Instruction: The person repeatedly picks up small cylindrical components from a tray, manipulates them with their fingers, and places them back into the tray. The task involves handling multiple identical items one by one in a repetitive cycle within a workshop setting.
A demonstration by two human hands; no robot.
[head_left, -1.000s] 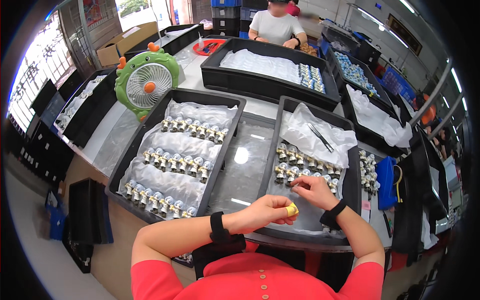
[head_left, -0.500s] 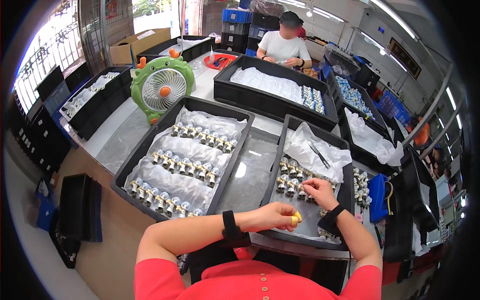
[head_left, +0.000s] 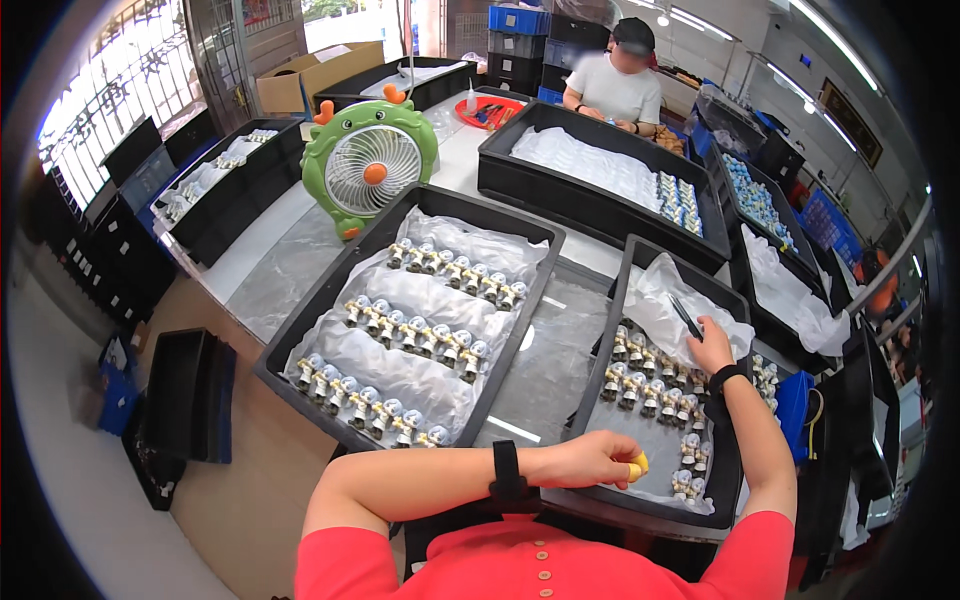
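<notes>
Black tweezers (head_left: 686, 316) lie over crumpled white sheeting (head_left: 655, 290) in the right-hand black tray (head_left: 597, 350). My right hand (head_left: 712, 346) has its fingers closed on their near end. Over the tray's near edge, my left hand (head_left: 595, 460) is closed, with yellow coverings (head_left: 638, 466) on its fingertips. Whatever it may hold is hidden by the fingers. Small white-and-gold figurines (head_left: 650, 392) stand in rows between my hands, and a few more (head_left: 688, 486) sit near the tray's right wall.
To the left, a larger black tray (head_left: 268, 360) holds three rows of figurines on white sheeting. Behind it stands a green animal-shaped fan (head_left: 325, 190). A co-worker (head_left: 618, 85) sits beyond another long black tray (head_left: 575, 205). A blue bin (head_left: 793, 410) is at right.
My right hand has moved from the figurine rows up to the tweezers and closed on them. My left hand stays closed near the tray's front. The whole view has shifted.
</notes>
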